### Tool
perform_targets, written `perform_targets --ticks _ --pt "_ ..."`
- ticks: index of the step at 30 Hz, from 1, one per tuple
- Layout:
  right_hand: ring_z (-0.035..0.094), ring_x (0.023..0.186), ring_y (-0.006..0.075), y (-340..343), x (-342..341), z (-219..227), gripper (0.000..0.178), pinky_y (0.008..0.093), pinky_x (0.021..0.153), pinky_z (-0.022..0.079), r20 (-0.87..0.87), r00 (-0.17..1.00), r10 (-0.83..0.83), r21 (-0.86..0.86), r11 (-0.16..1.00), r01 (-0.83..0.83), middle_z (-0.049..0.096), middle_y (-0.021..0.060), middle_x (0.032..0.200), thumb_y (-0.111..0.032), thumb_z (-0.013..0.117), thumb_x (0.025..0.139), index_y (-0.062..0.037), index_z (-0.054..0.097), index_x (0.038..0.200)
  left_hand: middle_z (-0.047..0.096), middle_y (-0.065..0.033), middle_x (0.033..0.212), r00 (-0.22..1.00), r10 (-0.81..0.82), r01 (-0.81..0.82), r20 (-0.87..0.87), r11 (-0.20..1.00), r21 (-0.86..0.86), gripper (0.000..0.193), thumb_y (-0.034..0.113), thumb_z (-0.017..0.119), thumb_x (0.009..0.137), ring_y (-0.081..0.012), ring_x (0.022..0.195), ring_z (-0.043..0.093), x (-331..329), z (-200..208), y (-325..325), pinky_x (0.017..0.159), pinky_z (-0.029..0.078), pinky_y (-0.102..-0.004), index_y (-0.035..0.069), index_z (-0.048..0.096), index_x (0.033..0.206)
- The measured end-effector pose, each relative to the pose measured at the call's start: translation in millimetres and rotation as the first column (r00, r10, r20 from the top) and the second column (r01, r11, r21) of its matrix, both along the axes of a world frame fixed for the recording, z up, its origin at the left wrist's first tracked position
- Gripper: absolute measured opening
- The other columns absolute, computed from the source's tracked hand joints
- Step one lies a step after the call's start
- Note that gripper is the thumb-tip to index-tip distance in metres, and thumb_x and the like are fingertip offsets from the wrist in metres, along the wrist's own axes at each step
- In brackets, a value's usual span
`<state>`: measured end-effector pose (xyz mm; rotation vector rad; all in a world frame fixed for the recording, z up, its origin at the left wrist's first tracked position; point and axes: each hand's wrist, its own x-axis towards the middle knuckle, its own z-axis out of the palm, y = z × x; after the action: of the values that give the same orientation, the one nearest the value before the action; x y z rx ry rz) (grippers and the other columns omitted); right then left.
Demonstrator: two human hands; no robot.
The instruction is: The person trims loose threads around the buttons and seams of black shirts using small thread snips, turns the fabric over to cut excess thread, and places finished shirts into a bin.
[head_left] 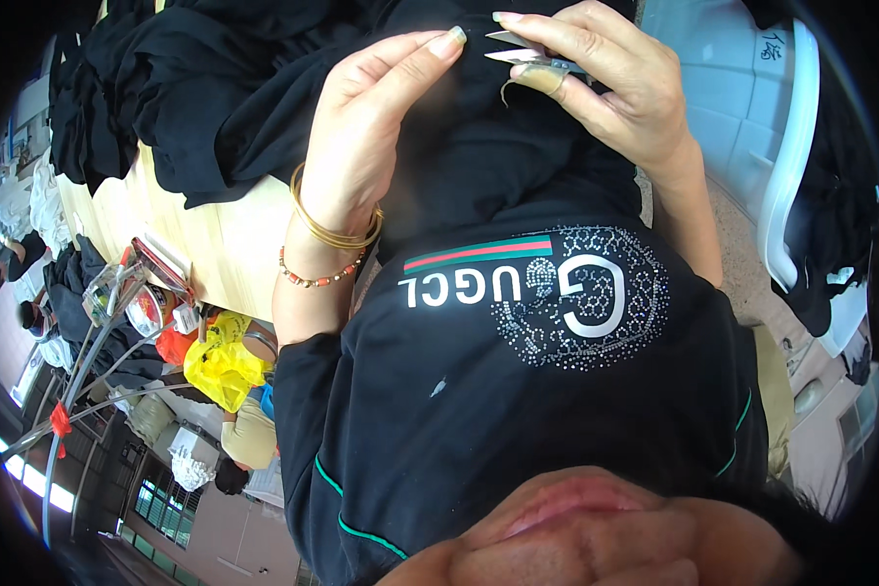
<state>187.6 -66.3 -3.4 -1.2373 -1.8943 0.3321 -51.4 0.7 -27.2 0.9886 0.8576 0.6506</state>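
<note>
The left hand (361, 127) pinches soft black cloth (479, 156) far up on the tabletop (215, 244). The right hand (615, 88) grips small, sharp snips (518, 49). The cloth looks light and floppy; best held by its edge.

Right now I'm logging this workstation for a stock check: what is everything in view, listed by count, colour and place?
Thread snips: one, silvery metal, top centre, in the right hand.
Black fabric: one piece, under both hands.
Pile of dark garments: one heap, black, upper left on the table.
Table: one, pale wood, left.
Plastic bag: one, yellow, lower left.
Plastic chair: one, white, right.
Bangles: gold, on the left wrist.
Bead bracelet: one, orange, left wrist.
Left hand: pinching the fabric.
Right hand: gripping the snips.
</note>
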Motion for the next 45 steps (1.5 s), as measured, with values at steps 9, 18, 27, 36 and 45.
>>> perform_targets --ticks 9,18,27,36,45 --pt "0.066 0.066 0.0203 5.1 3.9 -14.1 0.03 0.029 0.057 0.049 -0.025 1.0 0.016 -0.01 1.0 -0.017 0.067 0.0094 0.077 -0.003 0.082 0.078 0.0001 0.076 0.107 0.073 -0.0072 0.113 0.995 -0.079 0.082 -0.052 0.996 0.047 0.025 0.007 0.068 0.097 -0.0116 0.104 0.068 -5.1 13.4 2.4 0.098 0.049 -0.0242 -0.001 0.071 0.12" --pt "0.063 0.069 0.0193 11.1 -15.4 -5.1 0.041 0.028 0.06 0.047 -0.032 0.996 0.079 -0.008 0.997 -0.079 0.068 0.0119 0.085 -0.005 0.084 0.076 0.0026 0.073 0.115 0.069 -0.0099 0.122 0.914 -0.039 0.256 -0.404 0.828 0.498 0.034 -0.001 0.065 0.096 -0.0143 0.109 0.066 -43.2 28.6 -8.1 0.097 0.051 -0.0249 -0.003 0.063 0.13" --pt "0.065 0.067 0.0209 26.0 -50.9 4.1 0.041 0.0287 0.057 0.051 0.0 0.971 0.237 -0.048 0.97 -0.237 0.067 0.01 0.083 -0.012 0.085 0.077 -0.0025 0.073 0.115 0.069 -0.0072 0.109 0.999 -0.032 0.032 -0.002 0.989 0.143 0.037 -0.006 0.052 0.101 -0.0083 0.1 0.062 -48.0 34.0 -14.0 0.088 0.046 -0.0192 -0.005 0.052 0.138" --pt "0.065 0.065 0.0215 30.9 -60.0 8.4 0.034 0.0288 0.058 0.051 0.058 0.961 0.27 -0.094 0.96 -0.264 0.068 0.0098 0.081 -0.009 0.083 0.079 -0.0014 0.074 0.111 0.068 -0.008 0.111 0.992 -0.047 0.034 0.12 0.993 0.113 0.04 -0.008 0.049 0.101 -0.0077 0.102 0.061 -51.1 30.1 -14.4 0.09 0.046 -0.0192 -0.005 0.049 0.14" --pt "0.065 0.069 0.0185 32.1 -58.4 2.1 0.037 0.0274 0.059 0.048 0.017 0.98 0.197 -0.084 0.977 -0.195 0.069 0.0112 0.082 -0.006 0.083 0.078 0.0025 0.074 0.113 0.071 -0.0093 0.112 0.784 0.286 0.341 -0.552 0.545 0.766 0.029 0.003 0.076 0.084 -0.0199 0.106 0.067 -76.0 39.5 -26.2 0.092 0.05 -0.0315 0.001 0.071 0.113"
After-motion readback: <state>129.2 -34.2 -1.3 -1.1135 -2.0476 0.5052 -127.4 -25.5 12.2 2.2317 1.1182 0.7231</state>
